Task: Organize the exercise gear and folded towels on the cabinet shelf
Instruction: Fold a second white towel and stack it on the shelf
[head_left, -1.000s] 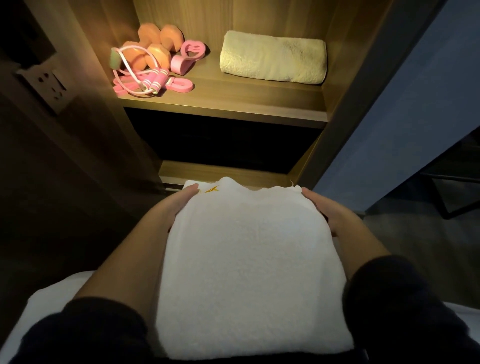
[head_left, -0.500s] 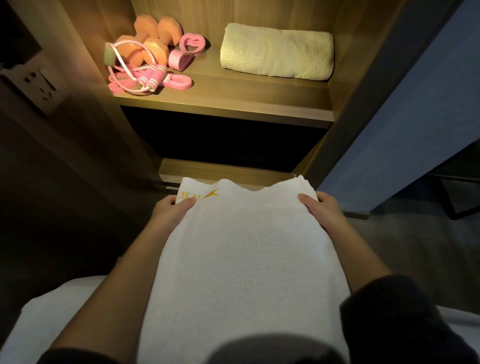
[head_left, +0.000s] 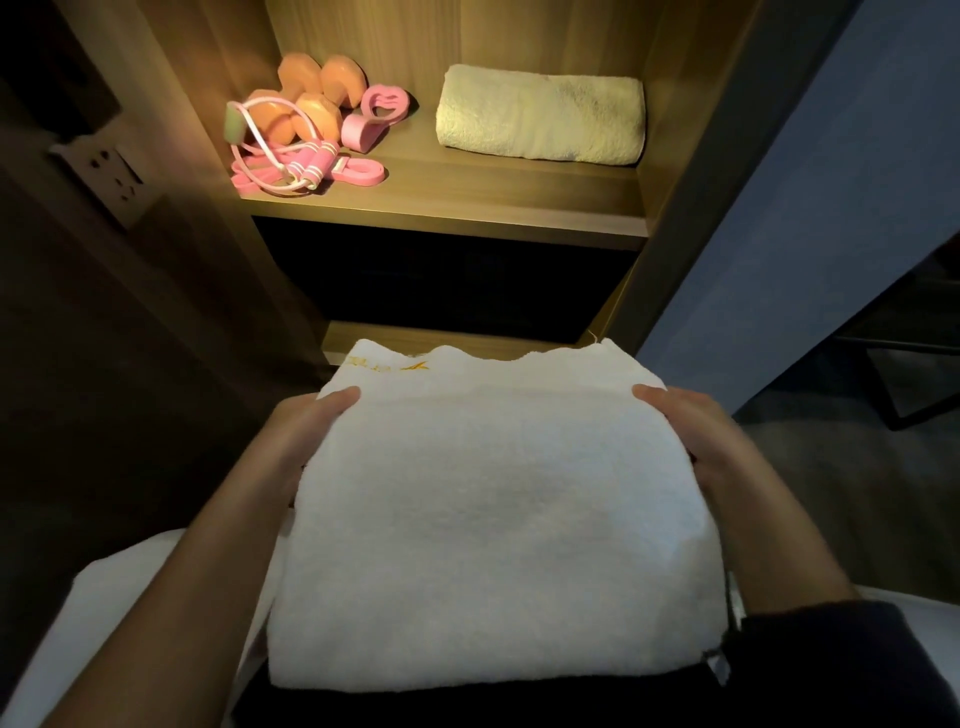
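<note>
White towel (head_left: 493, 493) is being held folded below the shelf (head_left: 467, 200); left hand (head_left: 304, 436) and right hand (head_left: 693, 434) are each gripping a side, thumbs on top, fingers hidden underneath.

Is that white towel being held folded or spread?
Folded: the white terry towel shows stacked layers at its far edge.

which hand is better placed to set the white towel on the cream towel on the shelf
Right, likely: the right hand grips the white towel on the cream towel side; the left hand grips it below the dumbbells.
</note>
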